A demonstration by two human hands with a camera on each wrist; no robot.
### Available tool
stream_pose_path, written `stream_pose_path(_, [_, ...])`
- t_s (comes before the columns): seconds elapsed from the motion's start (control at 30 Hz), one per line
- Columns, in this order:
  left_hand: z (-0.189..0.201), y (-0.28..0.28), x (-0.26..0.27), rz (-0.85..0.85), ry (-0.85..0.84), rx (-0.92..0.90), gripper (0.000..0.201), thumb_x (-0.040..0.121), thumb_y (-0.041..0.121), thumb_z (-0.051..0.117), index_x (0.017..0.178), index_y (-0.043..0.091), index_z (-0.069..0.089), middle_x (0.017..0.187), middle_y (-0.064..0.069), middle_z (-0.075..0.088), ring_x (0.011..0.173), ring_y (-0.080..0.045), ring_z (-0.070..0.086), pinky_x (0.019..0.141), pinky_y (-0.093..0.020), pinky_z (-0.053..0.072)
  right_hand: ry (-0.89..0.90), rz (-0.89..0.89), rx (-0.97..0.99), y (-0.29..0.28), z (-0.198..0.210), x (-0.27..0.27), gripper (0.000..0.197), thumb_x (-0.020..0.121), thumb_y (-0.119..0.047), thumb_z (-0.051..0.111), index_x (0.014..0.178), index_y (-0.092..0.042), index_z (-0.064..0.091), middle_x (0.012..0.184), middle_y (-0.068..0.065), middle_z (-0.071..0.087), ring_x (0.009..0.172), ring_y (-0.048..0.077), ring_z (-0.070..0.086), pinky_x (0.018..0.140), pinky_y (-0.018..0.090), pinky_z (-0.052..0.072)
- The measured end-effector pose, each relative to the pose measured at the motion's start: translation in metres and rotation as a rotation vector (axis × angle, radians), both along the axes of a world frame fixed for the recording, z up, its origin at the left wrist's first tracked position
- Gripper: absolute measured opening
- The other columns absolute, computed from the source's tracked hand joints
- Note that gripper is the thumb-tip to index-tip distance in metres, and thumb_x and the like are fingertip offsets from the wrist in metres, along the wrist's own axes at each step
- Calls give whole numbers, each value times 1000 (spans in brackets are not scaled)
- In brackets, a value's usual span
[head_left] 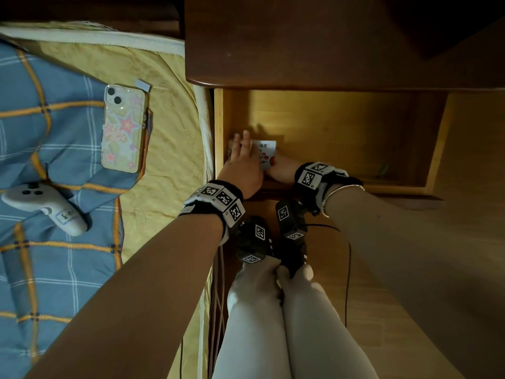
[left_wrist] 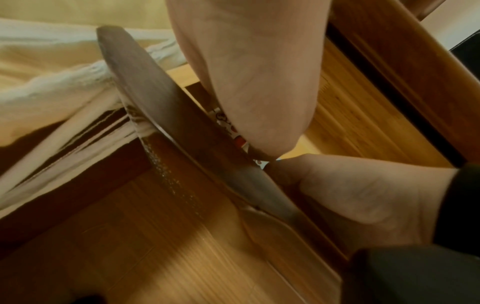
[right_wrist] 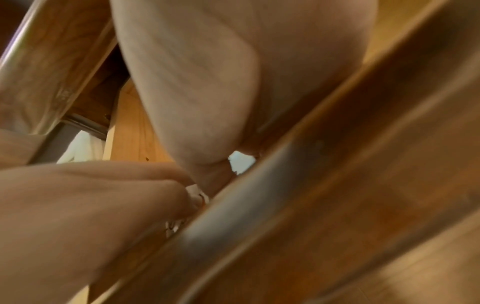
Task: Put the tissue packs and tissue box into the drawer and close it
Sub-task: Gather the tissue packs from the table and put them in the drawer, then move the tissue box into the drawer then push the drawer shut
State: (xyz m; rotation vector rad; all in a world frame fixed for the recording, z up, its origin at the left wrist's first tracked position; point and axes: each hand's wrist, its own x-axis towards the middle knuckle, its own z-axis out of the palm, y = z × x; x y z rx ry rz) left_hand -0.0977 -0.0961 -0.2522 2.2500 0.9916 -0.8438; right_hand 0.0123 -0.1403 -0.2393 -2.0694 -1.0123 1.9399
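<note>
A white tissue pack [head_left: 266,154] with red print lies in the near-left corner of the open wooden drawer [head_left: 341,132]. My left hand [head_left: 241,154] rests flat on top of it with straight fingers. My right hand [head_left: 280,168] grips the pack's near right corner, with its fingertips hidden. In the left wrist view a strip of the pack [left_wrist: 237,139] shows between my left palm [left_wrist: 246,72] and the drawer front, and my right hand [left_wrist: 363,195] meets it from the right. The right wrist view shows only a white sliver of the pack [right_wrist: 241,162]. No tissue box is in view.
The dark nightstand top [head_left: 328,50] overhangs the back of the drawer. A bed on the left holds a phone [head_left: 124,127] and a white controller [head_left: 46,209] on a blue plaid blanket [head_left: 54,269]. My legs [head_left: 273,310] and a black cable [head_left: 348,269] are in front of the drawer.
</note>
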Motion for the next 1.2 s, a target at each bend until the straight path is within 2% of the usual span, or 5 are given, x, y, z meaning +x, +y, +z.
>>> stream_pose_path(0.4, [29, -8, -5, 19, 2, 27, 72, 98, 24, 38, 153, 0, -2, 162, -20, -2, 149, -38, -4, 122, -46, 6, -140, -41, -60, -26, 45, 17, 40, 97, -9, 43, 136, 2, 39, 136, 25, 50, 122, 38, 50, 84, 32, 42])
stream_pose_path(0.6, [92, -16, 8, 10, 17, 49, 84, 91, 37, 58, 153, 7, 10, 161, -14, 11, 149, -33, 7, 117, -46, 25, -245, -9, -64, -49, 91, 35, 52, 97, -20, 42, 147, -11, 29, 153, 12, 35, 137, 27, 38, 108, 33, 33])
stream_pose_path(0.73, [141, -13, 26, -2, -48, 71, 61, 96, 22, 45, 151, 9, 20, 160, -13, 15, 149, -31, 9, 116, -49, 27, -298, -183, 16, -49, 129, 52, 40, 94, -15, 44, 133, -15, 53, 133, 9, 57, 103, 20, 56, 71, 21, 44])
stream_pose_path(0.9, [187, 8, 57, -20, -143, 69, 57, 95, 16, 44, 149, 13, 26, 158, -10, 22, 145, -31, 22, 111, -50, 32, -382, -281, 156, -44, 178, 78, 31, 91, -11, 47, 115, -15, 67, 127, 6, 62, 114, 22, 58, 90, 24, 44])
stream_pose_path(1.2, [220, 48, 140, -136, -256, 138, 64, 93, 12, 48, 152, 15, 22, 154, -10, 32, 141, -31, 31, 109, -50, 31, -588, -534, 389, -24, 207, 149, 26, 85, -8, 56, 108, -15, 68, 111, 4, 70, 107, 19, 63, 98, 33, 49])
